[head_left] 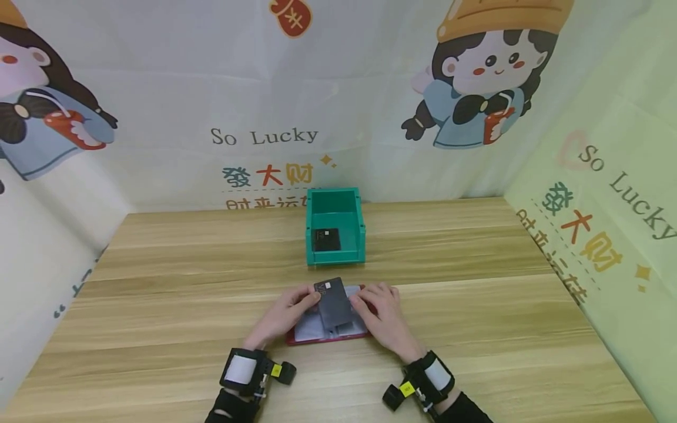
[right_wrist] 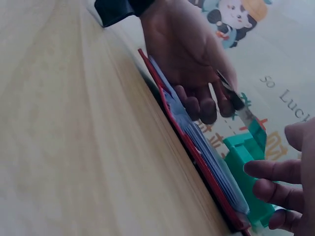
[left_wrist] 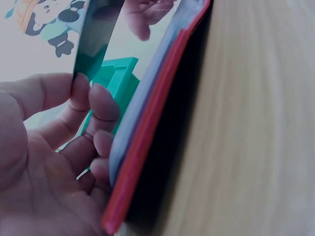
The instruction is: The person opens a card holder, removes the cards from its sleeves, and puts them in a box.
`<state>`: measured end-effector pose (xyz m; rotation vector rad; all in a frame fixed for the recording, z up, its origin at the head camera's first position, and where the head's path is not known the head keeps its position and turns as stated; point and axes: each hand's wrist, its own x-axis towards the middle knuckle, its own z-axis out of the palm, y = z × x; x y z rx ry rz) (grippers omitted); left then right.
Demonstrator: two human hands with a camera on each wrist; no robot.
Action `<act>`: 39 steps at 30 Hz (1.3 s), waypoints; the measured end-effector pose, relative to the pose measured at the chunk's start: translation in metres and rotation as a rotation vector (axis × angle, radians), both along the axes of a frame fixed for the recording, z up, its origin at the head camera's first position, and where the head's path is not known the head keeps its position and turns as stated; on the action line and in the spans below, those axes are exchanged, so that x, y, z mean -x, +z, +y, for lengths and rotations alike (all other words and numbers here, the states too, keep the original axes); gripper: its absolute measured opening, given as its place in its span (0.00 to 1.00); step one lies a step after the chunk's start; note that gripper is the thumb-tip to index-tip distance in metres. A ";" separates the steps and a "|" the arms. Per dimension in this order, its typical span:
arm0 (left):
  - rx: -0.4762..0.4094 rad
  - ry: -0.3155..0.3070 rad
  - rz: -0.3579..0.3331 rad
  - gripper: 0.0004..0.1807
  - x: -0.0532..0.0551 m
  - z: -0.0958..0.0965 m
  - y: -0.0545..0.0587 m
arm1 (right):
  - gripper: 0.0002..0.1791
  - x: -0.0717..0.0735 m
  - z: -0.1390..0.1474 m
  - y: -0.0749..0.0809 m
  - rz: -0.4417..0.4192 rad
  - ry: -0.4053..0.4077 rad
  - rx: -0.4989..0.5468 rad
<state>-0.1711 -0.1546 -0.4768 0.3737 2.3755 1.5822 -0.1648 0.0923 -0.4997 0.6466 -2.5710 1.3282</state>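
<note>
A dark grey card (head_left: 335,304) with a small pale square near its top is pinched between the thumb and forefinger of my left hand (head_left: 282,310). The card is tilted above an opened card holder (head_left: 309,331), which has a red cover and several clear plastic sleeves. In the left wrist view, the card (left_wrist: 101,34) stands on edge with a glossy face. My right hand (head_left: 387,317) is at the holder's right side, and its fingers (right_wrist: 278,169) are loosely bent and apart from the card in the right wrist view.
Beyond the holder stands a green plastic bin (head_left: 338,257) with a black card (head_left: 327,239) inside. A wood-grain table (head_left: 185,282) lies beneath everything. Printed cloth walls (head_left: 158,117) rise behind and at the sides.
</note>
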 end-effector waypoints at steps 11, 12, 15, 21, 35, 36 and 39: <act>0.073 0.075 0.065 0.12 -0.005 0.015 -0.003 | 0.09 0.014 -0.001 0.017 -0.252 0.057 0.257; 0.076 0.080 0.070 0.12 -0.005 0.016 -0.003 | 0.09 0.016 0.000 0.020 -0.259 0.044 0.260; 0.086 0.077 0.108 0.14 -0.007 0.017 -0.005 | 0.10 0.026 0.002 0.032 -0.251 -0.002 0.230; 0.128 0.013 0.186 0.26 -0.011 0.021 -0.007 | 0.11 0.054 -0.002 0.058 -0.173 -0.048 0.167; 0.150 0.010 0.214 0.29 -0.017 0.023 -0.004 | 0.17 0.109 -0.040 0.091 -0.082 -0.146 -0.253; 0.152 0.011 0.211 0.29 -0.017 0.023 -0.004 | 0.17 0.111 -0.042 0.092 -0.082 -0.153 -0.280; 0.159 0.015 0.201 0.29 -0.016 0.023 -0.003 | 0.18 0.117 -0.051 0.095 -0.080 -0.176 -0.350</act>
